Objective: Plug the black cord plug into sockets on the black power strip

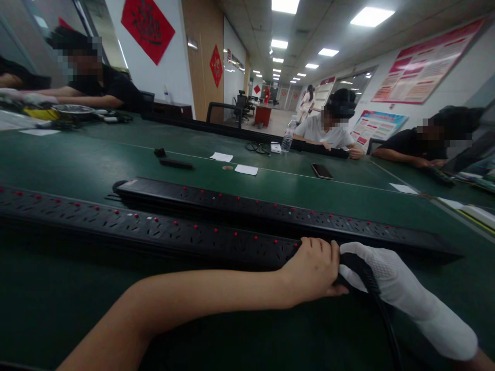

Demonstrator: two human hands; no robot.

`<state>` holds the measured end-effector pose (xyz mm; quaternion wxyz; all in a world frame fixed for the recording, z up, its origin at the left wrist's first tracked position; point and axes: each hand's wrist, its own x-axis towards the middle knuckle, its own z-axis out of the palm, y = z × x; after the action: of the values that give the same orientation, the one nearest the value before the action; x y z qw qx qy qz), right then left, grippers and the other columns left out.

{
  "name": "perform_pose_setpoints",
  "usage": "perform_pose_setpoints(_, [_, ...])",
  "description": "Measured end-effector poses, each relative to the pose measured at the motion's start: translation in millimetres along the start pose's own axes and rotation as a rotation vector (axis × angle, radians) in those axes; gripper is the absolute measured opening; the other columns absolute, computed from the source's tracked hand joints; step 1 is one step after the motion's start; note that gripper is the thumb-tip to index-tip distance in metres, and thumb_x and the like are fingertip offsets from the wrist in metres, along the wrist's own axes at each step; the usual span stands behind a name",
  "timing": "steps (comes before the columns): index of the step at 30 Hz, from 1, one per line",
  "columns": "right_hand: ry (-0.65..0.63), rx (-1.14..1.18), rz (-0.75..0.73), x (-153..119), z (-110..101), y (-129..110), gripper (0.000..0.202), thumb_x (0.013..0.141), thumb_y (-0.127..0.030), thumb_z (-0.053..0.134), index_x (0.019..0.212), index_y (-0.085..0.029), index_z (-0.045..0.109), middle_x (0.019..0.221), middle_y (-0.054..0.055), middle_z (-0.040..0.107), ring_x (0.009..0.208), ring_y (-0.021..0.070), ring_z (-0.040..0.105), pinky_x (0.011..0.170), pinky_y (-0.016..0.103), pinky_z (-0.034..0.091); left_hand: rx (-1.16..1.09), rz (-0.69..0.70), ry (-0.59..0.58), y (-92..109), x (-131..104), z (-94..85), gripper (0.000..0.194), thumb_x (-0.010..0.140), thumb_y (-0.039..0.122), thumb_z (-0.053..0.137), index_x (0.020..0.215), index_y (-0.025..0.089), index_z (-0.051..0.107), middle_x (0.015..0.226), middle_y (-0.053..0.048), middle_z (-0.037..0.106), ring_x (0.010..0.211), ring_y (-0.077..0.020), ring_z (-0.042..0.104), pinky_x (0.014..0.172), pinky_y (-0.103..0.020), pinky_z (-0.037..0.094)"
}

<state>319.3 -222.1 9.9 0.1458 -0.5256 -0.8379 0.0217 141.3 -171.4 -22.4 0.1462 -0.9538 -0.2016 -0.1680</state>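
Two hands meet at the right end of a long black plastic power strip with red switch buttons [154, 229], which lies flat on the green table surface [58, 288] and stretches away to the left of both hands. The bare left hand [315, 270] reaches in from the lower left, its forearm crossing the table; its fingers curl over the strip's end, closed on it from above. The right hand, in a white knit glove [381, 275], comes in from the lower right and touches the left hand's fingertips; it is wrapped about the thick black cable [381, 314] where the cable leaves the strip's end, and the cable then runs down toward the lower edge of view beneath the gloved wrist.

Just beyond the hands, a second long black power strip [278, 211] lies parallel to the first and nearly against it. Farther beyond, well apart from the hands, lie a dark smartphone [322, 171], small white paper slips [246, 169] and a clear plastic water bottle [286, 138]. Other people sit at the far sides of the table, their forearms resting on it.
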Motion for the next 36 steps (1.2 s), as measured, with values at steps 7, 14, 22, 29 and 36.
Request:
perform_pose_setpoints(7, [0.014, 0.009, -0.004, -0.9, 3.2, 3.6, 0.023, 0.078, -0.03, 0.054, 0.097, -0.02, 0.048, 0.082, 0.005, 0.061, 0.07, 0.0151, 0.06, 0.062, 0.026, 0.049, 0.009, -0.009, 0.037, 1.0, -1.0, 2.7, 0.073, 0.083, 0.058, 0.027, 0.122, -0.003, 0.036, 0.099, -0.021, 0.054, 0.089, -0.0293, 0.053, 0.071, -0.038, 0.039])
perform_pose_setpoints(14, [0.017, 0.011, -0.008, -2.8, 4.0, 6.3, 0.024, 0.076, -0.029, 0.055, 0.098, -0.02, 0.05, 0.084, 0.003, 0.062, 0.071, 0.0141, 0.061, 0.064, 0.024, 0.049, 0.079, 0.004, -0.004, 2.2, -0.3, 4.5, 0.077, 0.084, 0.059, 0.025, 0.124, -0.006, 0.032, 0.108, -0.028, 0.052, 0.097, -0.0333, 0.053, 0.076, -0.042, 0.039])
perform_pose_setpoints(22, [0.024, -0.01, 0.006, -1.0, 1.4, 2.1, 0.025, 0.075, -0.03, 0.056, 0.098, -0.021, 0.05, 0.081, 0.002, 0.064, 0.068, 0.0144, 0.062, 0.061, 0.023, 0.049, 0.07, -0.006, 0.036, 4.0, -0.7, 7.0, 0.076, 0.085, 0.057, 0.025, 0.126, -0.007, 0.031, 0.113, -0.031, 0.049, 0.101, -0.0368, 0.051, 0.077, -0.044, 0.039])
perform_pose_setpoints(29, [0.057, -0.021, 0.018, -2.2, 4.4, 3.8, 0.023, 0.074, -0.031, 0.057, 0.095, -0.022, 0.051, 0.078, 0.002, 0.065, 0.064, 0.0156, 0.062, 0.057, 0.024, 0.048, 0.089, 0.009, 0.019, 4.1, -0.3, 6.5, 0.076, 0.085, 0.057, 0.024, 0.126, -0.007, 0.031, 0.114, -0.032, 0.048, 0.101, -0.0357, 0.052, 0.077, -0.044, 0.04])
perform_pose_setpoints(36, [0.076, -0.117, 0.002, -4.5, 5.3, 7.3, 0.029, 0.073, -0.034, 0.058, 0.098, -0.021, 0.05, 0.078, 0.002, 0.065, 0.064, 0.0155, 0.062, 0.057, 0.024, 0.049, 0.095, 0.002, 0.034, 4.5, -0.5, 7.4, 0.076, 0.085, 0.057, 0.025, 0.125, -0.007, 0.032, 0.114, -0.032, 0.048, 0.101, -0.0358, 0.052, 0.077, -0.044, 0.04])
